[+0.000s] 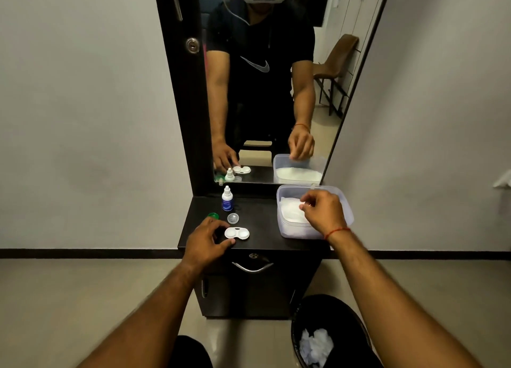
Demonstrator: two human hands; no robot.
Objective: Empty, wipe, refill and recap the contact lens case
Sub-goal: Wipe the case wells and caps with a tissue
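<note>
The white contact lens case lies with both wells uncapped on the black dresser top. Its green cap and clear cap lie just behind it. My left hand hovers at the case's left end with fingers loosely curved and holding nothing. A small white solution bottle with a blue label stands upright at the back. My right hand is over a clear plastic box, its fingertips pinching the top white tissue.
A tall mirror rises behind the dresser and reflects me and the objects. The dresser has a drawer with a curved metal handle. A black waste bin with crumpled white tissues stands on the floor at the lower right.
</note>
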